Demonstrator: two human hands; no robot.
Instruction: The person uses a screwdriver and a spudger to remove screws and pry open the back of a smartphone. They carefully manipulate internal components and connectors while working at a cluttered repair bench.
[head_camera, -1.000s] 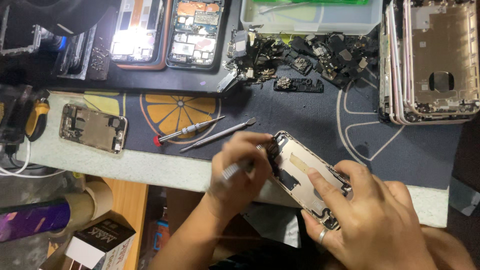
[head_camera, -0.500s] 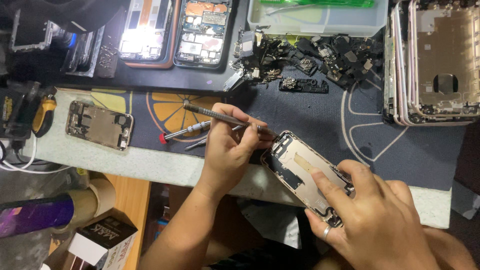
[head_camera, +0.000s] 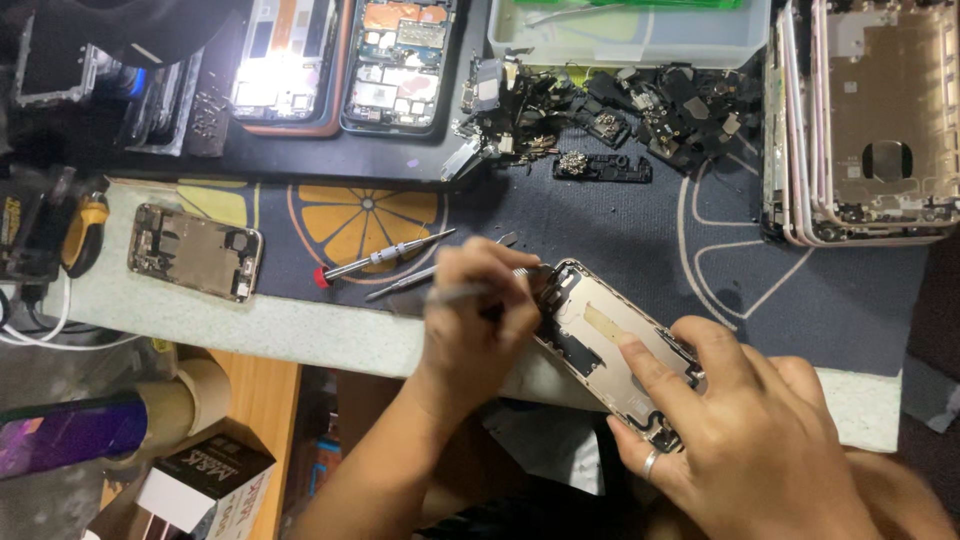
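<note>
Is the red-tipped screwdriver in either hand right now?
No. The red-tipped screwdriver lies on the mat, apart from the left hand.

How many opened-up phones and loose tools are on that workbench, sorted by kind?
Phone body held in the hands: 1
Opened phone lying alone on the mat: 1
Opened phones at the top edge: 2
Stack of bare phone shells: 1 stack, number unclear
Loose tools on the mat: 2
Tool in the left hand: 1
Total: 8
</note>
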